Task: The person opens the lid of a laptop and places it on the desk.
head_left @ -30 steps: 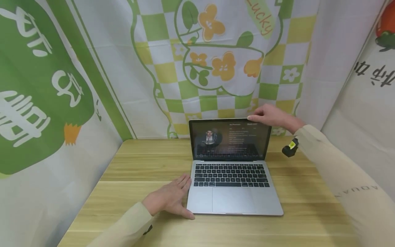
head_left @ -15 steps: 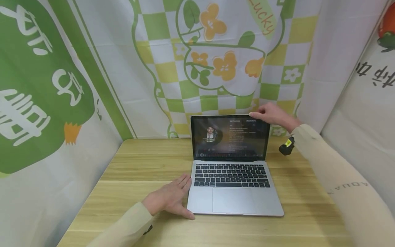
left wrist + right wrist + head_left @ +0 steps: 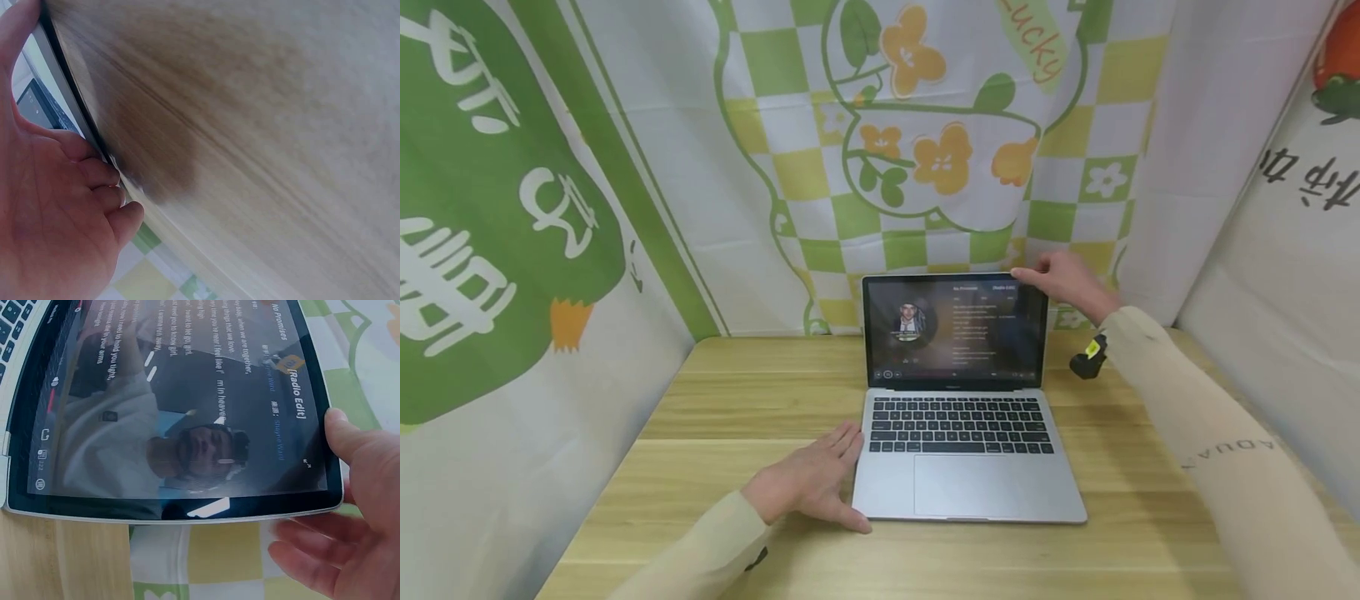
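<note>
A silver laptop [image 3: 966, 492] stands open in the head view, its dark screen [image 3: 955, 329] lit with song text and a small picture. At the top right corner of the lid, my right hand [image 3: 1067, 279] holds on. The right wrist view shows that thumb [image 3: 340, 428] on the front bezel, with the other fingers behind the lid. Against the left side of the base rests my left hand [image 3: 816, 479], its fingers extended and its thumb spread by the front corner. In the left wrist view its fingertips [image 3: 128, 219] touch the laptop's edge.
The laptop lies on a light wood-grain table [image 3: 745, 387]. A green, white and yellow checked curtain [image 3: 850, 217] hangs right behind the lid. Printed cloth walls [image 3: 647, 400] stand to the left and right. Each sleeve has a black wrist device [image 3: 1088, 358] near it.
The laptop's lid has tilted further back, so its screen looks taller. My right hand has moved along with the lid's top corner. The left hand has kept its place.
</note>
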A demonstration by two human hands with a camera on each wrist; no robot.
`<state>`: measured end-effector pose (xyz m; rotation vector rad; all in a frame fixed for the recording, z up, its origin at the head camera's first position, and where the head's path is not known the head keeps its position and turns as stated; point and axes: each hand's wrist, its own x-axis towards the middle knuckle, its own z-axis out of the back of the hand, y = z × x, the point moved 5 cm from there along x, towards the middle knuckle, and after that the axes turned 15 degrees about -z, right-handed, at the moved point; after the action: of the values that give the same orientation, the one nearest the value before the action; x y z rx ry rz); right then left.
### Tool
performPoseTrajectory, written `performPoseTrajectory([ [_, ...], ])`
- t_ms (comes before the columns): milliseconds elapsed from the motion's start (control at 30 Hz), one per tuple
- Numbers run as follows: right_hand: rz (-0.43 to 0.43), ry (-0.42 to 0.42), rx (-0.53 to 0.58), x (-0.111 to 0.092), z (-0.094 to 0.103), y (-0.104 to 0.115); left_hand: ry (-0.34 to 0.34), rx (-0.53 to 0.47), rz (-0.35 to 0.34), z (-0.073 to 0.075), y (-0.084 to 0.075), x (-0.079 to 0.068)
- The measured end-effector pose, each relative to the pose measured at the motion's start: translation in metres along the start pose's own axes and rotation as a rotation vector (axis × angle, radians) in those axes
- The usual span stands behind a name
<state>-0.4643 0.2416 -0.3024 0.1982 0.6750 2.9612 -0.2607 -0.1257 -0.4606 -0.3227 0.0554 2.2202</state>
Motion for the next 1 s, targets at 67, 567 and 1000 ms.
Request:
performPoseTrajectory([
  [67, -0.021, -0.023, 0.006, 0.000, 0.000, -0.003, 0.001, 0.002, -0.003, 0.000, 0.000, 0.000],
  [567, -0.062, 0.028, 0.298, 0.007, -0.020, -0.015, 0.001, -0.003, -0.010, 0.000, -0.002, -0.001],
  [1000, -0.023, -0.015, 0.405, 0.011, -0.032, -0.023, -0.002, -0.011, -0.001, 0.002, -0.004, -0.002],
])
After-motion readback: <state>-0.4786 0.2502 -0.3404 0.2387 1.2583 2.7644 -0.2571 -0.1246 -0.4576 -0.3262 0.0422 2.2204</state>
